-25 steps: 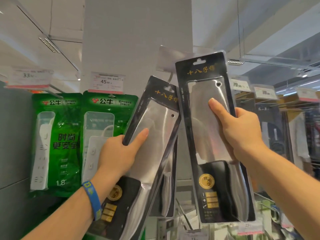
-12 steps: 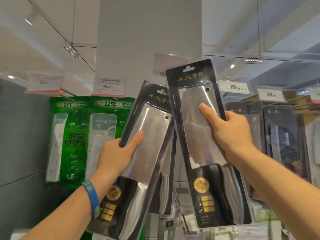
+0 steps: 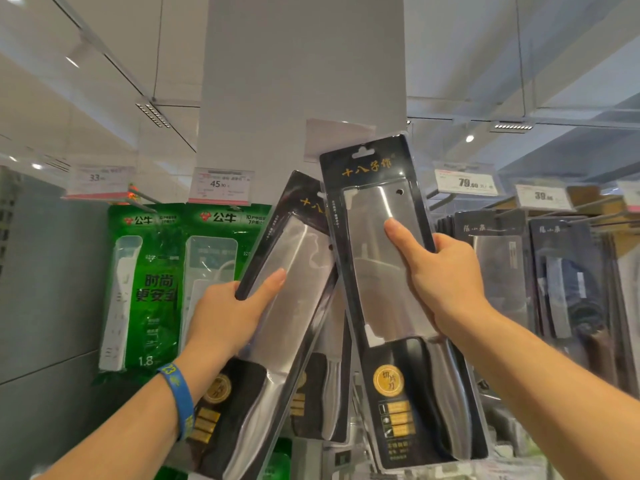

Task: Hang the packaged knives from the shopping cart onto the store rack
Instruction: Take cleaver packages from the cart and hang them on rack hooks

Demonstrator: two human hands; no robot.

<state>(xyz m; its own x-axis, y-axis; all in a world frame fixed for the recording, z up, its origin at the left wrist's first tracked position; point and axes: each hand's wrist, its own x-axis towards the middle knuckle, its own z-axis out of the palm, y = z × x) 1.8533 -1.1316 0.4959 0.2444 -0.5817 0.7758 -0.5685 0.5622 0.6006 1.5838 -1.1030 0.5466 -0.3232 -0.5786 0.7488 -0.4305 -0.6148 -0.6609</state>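
Head view: right hand [image 3: 446,282] grips one knife pack [image 3: 374,244] by its edge, thumb across the front, lifted so its top slot [image 3: 363,154] nears a hook I can't see. Left hand [image 3: 225,317] holds the other knife pack [image 3: 298,258] tilted aside, likely clearing room. Green packs [image 3: 152,282] crowd the left and hung knives [image 3: 495,271] the right, so the gap is narrow.

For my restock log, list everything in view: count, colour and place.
left knife pack: one, black, tilted, centre
right knife pack: one, black, near upright, centre
hung knife pack: one seen, black, behind those two
power strip packs: two, green, hanging left
dark knife packs: several, dark grey, hanging right
price tags: at least four, white, above hooks
pillar: one, white, centre
wristband: one, blue, left wrist
left hand: one, gripping left knife pack
right hand: one, gripping right knife pack
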